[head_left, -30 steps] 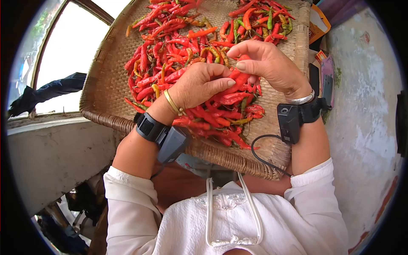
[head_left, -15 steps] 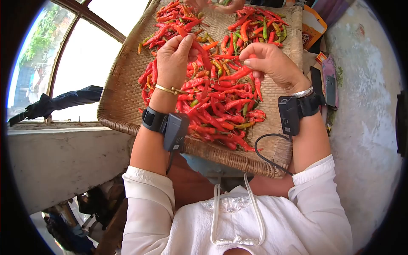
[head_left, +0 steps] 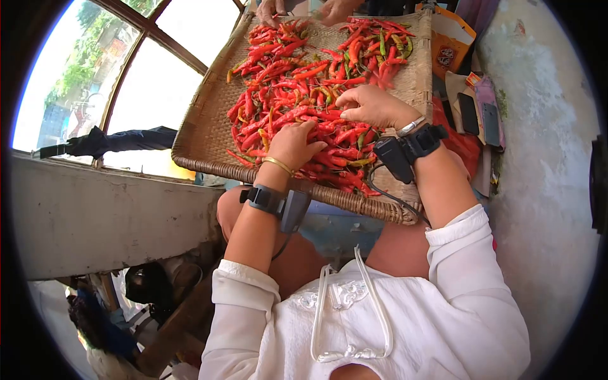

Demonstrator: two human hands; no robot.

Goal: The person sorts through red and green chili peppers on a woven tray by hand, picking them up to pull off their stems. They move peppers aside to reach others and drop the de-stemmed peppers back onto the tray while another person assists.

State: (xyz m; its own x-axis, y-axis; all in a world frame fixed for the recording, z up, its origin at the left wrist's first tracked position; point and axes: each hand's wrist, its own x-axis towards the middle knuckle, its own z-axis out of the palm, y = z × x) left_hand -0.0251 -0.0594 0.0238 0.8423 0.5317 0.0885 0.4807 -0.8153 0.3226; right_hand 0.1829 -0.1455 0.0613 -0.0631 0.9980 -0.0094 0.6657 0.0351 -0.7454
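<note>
My left hand (head_left: 293,147) rests low over a heap of red chili peppers (head_left: 323,136), thumb spread away from its fingers, which dip among the peppers. To the right, my right hand (head_left: 378,106) hovers at the edge of the heap with curled fingers and a gap between forefinger and thumb. No pepper shows in either hand, though the fingertips are partly hidden. The heap lies in a woven basket tray (head_left: 206,142); a few peppers are green or orange. A second pile of chili peppers (head_left: 373,50) lies at the far right of the tray.
Another person's hands (head_left: 272,9) are at the tray's far edge. A dark folded umbrella (head_left: 126,140) lies along the window sill at left. Phones (head_left: 491,123) and an orange box (head_left: 451,41) are by the right wall. A black cable (head_left: 396,197) hangs near the tray's front corner.
Both hands have come down toward the heap, and the red peppers they held raised are no longer seen in them. The view has shifted; the other person's hands have moved apart.
</note>
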